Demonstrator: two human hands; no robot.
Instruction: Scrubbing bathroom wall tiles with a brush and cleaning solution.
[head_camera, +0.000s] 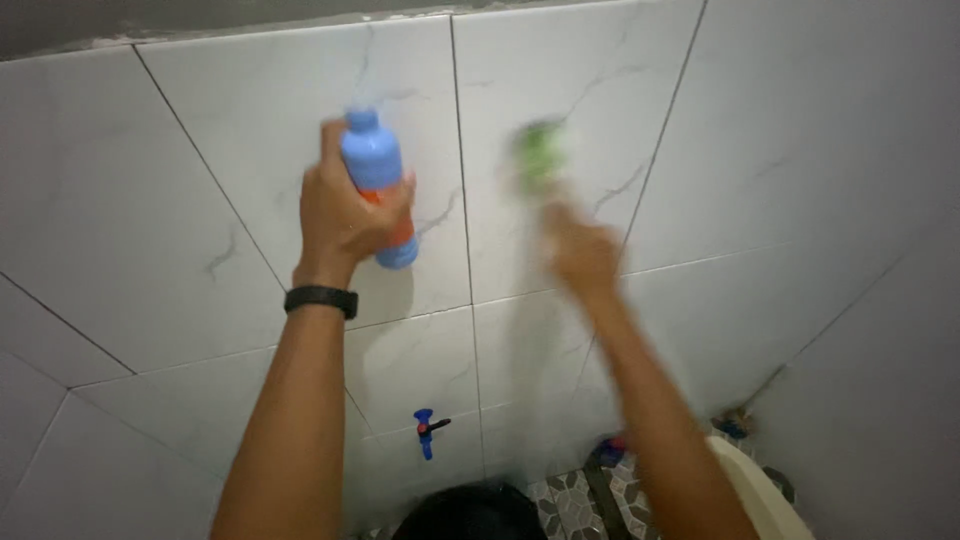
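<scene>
My left hand (345, 215) is wrapped tight around the middle of a smooth blue plastic bottle with an orange label band (378, 185), fingers curled over the label, cap end pointing up and the base poking out below my palm. It sits just off the glossy white marbled wall tile (250, 130). I judge it light and rigid enough not to cave in, though the plastic looks slick (more so if wet), so the waist, where I have it, seems the safest hold. A black wristband (320, 300) sits below the grip.

To the right of it, my right hand (580, 255) is blurred; it appears closed on a green scrubbing thing (540, 155) pressed to the tile, soft I would guess, but I cannot tell the fingers' hold exactly. Far below, a small blue tap (427, 430) juts from the wall.
</scene>
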